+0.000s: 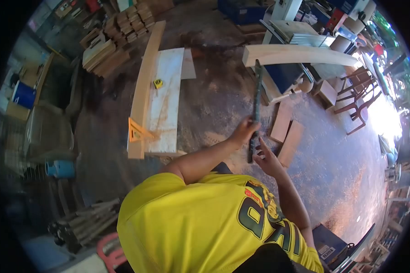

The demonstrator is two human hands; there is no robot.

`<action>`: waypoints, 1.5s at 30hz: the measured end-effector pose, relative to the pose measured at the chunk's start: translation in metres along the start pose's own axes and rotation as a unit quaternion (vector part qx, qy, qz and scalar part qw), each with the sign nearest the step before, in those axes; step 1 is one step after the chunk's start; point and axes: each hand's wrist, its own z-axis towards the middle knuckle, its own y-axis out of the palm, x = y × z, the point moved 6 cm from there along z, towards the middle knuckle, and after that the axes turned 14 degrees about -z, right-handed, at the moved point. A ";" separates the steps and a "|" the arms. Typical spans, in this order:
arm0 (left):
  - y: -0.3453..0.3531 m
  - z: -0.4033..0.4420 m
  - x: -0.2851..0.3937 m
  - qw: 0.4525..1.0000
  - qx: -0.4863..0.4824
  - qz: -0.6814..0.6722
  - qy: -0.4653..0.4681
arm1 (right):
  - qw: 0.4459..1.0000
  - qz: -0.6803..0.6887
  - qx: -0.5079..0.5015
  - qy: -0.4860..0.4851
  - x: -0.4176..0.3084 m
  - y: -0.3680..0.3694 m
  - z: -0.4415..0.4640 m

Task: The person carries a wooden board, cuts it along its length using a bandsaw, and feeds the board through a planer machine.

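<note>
A long, dark, narrow bar (257, 95) runs away from my body, its far end at the near end of a pale wooden beam (300, 54). I cannot tell whether the two touch. My left hand (244, 133) is closed around the bar near its lower part. Close to the bar's near end, my right hand (267, 158) has its fingers apart. Whether those fingertips touch the bar is not clear.
At left, a long plank (146, 91) lies beside a white board (167, 104) with a yellow tape measure (157, 83) and an orange square (137, 131). Two short boards (290, 143) lie on the floor at right. Stacked wood (128, 22) and wooden chairs (357, 88) stand farther off.
</note>
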 end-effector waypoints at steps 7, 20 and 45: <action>-0.283 0.058 0.142 0.874 0.199 0.439 0.068 | 0.979 0.093 0.045 0.178 0.066 0.007 0.066; -0.478 0.067 0.188 0.662 0.360 0.638 -0.160 | 0.920 0.263 0.235 0.170 0.059 -0.105 0.275; -0.705 0.418 0.304 0.489 0.127 0.750 -0.427 | 0.708 0.308 0.496 0.398 -0.013 -0.138 0.374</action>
